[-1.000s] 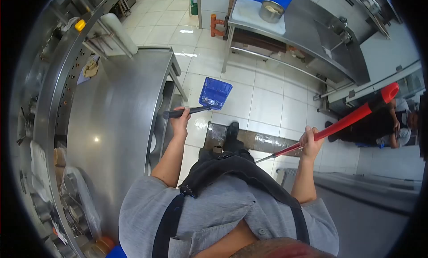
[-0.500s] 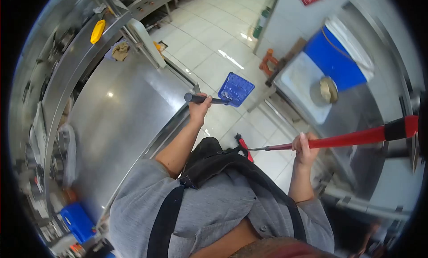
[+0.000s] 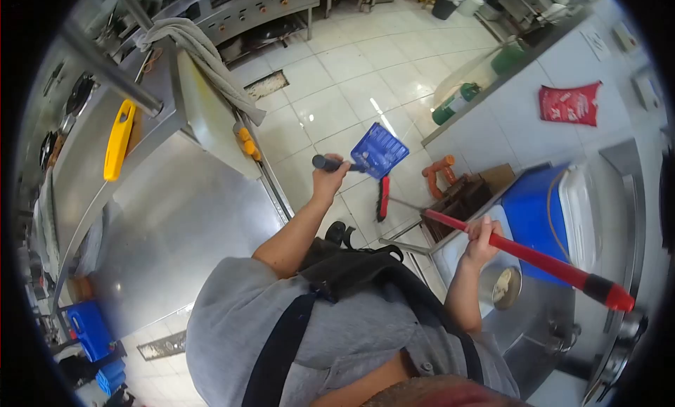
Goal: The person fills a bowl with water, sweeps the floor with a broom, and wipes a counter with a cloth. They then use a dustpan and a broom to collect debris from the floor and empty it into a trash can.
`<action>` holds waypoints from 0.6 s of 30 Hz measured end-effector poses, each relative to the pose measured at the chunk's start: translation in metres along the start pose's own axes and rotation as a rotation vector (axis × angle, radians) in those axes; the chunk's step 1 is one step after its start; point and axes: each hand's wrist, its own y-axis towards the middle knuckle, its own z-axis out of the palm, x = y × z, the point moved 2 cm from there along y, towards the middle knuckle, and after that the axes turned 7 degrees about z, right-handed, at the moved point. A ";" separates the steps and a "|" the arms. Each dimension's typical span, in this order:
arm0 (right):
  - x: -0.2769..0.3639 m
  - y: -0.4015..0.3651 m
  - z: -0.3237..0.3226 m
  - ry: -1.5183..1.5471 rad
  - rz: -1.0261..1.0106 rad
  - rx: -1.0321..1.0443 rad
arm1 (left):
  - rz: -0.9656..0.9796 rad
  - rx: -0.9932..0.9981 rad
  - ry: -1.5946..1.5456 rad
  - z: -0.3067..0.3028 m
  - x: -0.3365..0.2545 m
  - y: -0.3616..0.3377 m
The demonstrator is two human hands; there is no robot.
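My left hand [image 3: 330, 180] is closed round the dark handle of a blue dustpan [image 3: 380, 150], whose pan is over the white tiled floor. Bits of debris show on the pan. In my right hand [image 3: 483, 240] is the red pole of a broom [image 3: 538, 254]; the pole's black-banded end points to the lower right. The red broom head [image 3: 383, 198] with dark bristles is at the floor, close beside the dustpan's lower edge. Whether the two touch is unclear.
A steel counter [image 3: 190, 231] lies on the left. On the right stand a blue cooler [image 3: 538, 217], a metal bowl [image 3: 508, 287] and a sink faucet [image 3: 562, 335]. An orange object [image 3: 437, 175] and a green cylinder [image 3: 455, 103] are near the wall.
The view has shifted forward, showing more floor and the stove. The broom head has moved up beside the dustpan, and the pole now slopes down to the right. Both hands keep their holds.
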 end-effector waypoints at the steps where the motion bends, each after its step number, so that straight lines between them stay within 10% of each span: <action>1: -0.006 0.018 0.004 -0.018 0.006 -0.036 | 0.016 0.002 0.001 0.009 0.001 0.018; 18: -0.147 0.418 0.052 -0.040 0.227 -0.049 | -0.137 -0.357 -0.085 0.096 -0.037 0.274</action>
